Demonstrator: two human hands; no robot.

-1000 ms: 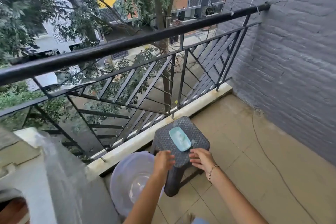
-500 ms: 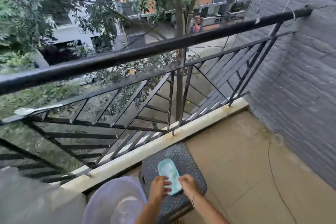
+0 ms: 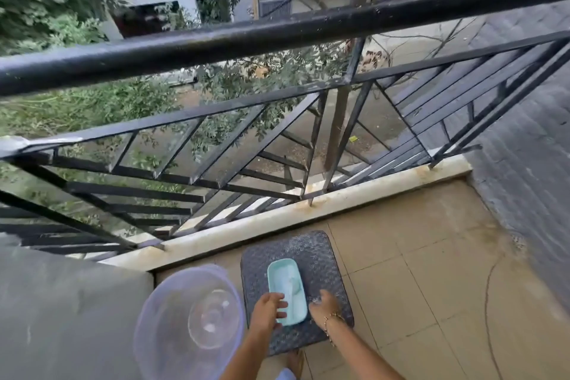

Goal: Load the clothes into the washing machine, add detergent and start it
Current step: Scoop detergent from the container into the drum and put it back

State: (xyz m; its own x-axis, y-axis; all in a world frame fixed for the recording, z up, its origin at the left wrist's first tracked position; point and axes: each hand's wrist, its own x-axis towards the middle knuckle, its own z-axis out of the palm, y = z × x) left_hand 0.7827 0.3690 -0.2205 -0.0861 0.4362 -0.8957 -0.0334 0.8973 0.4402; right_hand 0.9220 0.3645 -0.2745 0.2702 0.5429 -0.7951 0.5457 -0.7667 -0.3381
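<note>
A pale teal oblong container [image 3: 285, 282] lies on a dark woven-pattern plastic stool [image 3: 320, 256] on the balcony floor; something pale like a scoop rests inside it. My left hand [image 3: 267, 311] has its fingers over the container's near left corner. At the container's near right edge my right hand [image 3: 322, 305], with a bracelet on the wrist, touches the stool top; its fingers are blurred. No clothes or washing machine can be clearly made out.
A translucent lilac basin [image 3: 145, 315] stands on the floor left of the stool. A grey flat surface [image 3: 61, 302] fills the lower left. The black metal railing [image 3: 277, 31] and its pale kerb [image 3: 339, 199] run behind the stool. A grey brick wall [image 3: 530, 179] bounds the right.
The view has moved closer and tilted down over the railing. Both hands have slid forward from the stool's near edge onto the sides of the teal container.
</note>
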